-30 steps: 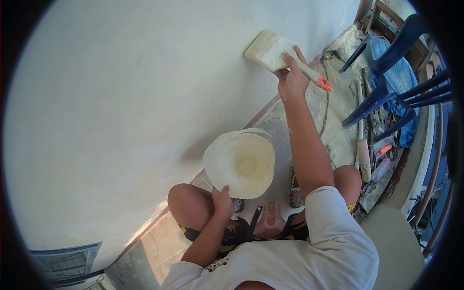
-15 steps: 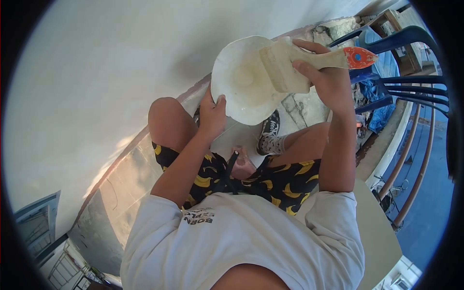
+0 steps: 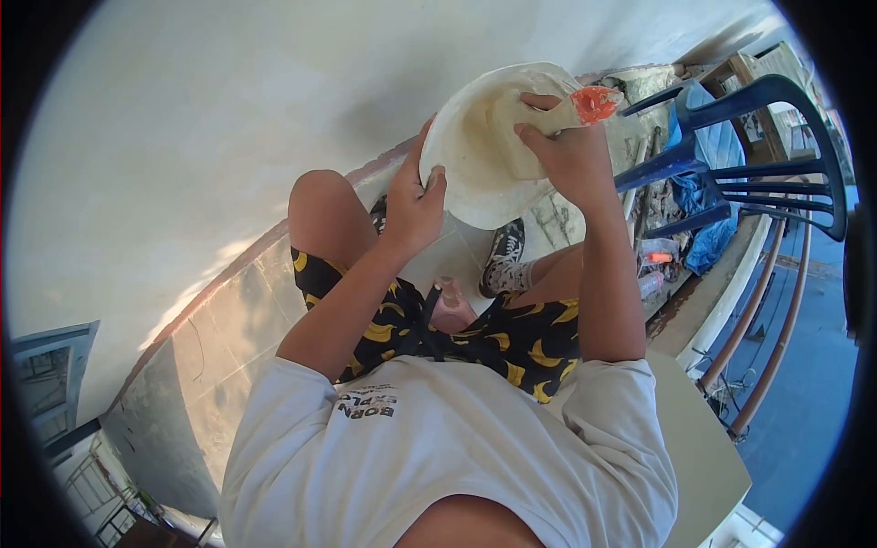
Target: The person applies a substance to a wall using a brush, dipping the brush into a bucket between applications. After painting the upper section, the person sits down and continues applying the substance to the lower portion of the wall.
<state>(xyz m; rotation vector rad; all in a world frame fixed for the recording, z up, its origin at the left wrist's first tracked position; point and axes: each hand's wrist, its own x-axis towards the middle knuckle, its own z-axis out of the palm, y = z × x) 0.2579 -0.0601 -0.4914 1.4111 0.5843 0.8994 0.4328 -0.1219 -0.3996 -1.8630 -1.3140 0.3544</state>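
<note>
A shallow off-white bowl [image 3: 461, 151] with pale residue inside is held up before me, tilted. My left hand [image 3: 417, 208] grips its near left rim, thumb on the inner side and fingers behind. Inside the bowl's right half rests a wide, cream paintbrush [image 3: 510, 137] with a red-orange handle end. My right hand [image 3: 571, 164] is closed around the brush where the handle meets the head. The bristle tips lie low in the bowl and are hard to make out against it.
A white wall [image 3: 228, 128] rises ahead and left. At right are a blue plastic chair [image 3: 671, 166], a crumpled blue sheet [image 3: 711, 242], debris and a brown railing [image 3: 754, 324]. A sneaker [image 3: 504, 256] and a pink object [image 3: 451, 309] are below the bowl.
The paintbrush has moved left and down into the bowl with my right hand. The bowl has shifted slightly right and tipped, and my left hand still grips its rim.
</note>
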